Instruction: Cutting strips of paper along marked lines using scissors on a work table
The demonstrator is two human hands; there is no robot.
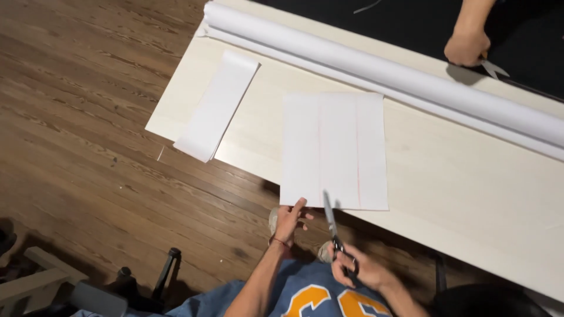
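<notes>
Both hands work at the near edge of the tabletop (458,194): the left hand (289,220) pinches the white sheet (335,149) by its corner, the right hand (358,270) grips black-handled scissors (333,229), blades blurred just below the sheet. Beyond, another person's hand (467,47), cut off at the forearm, holds scissors beside a paper roll (376,64).

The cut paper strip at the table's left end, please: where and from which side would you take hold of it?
Probably by the cut paper strip's near end, coming from the floor side: that corner overhangs the white table's edge, so fingers can pinch above and below. The rest lies flat.
</notes>
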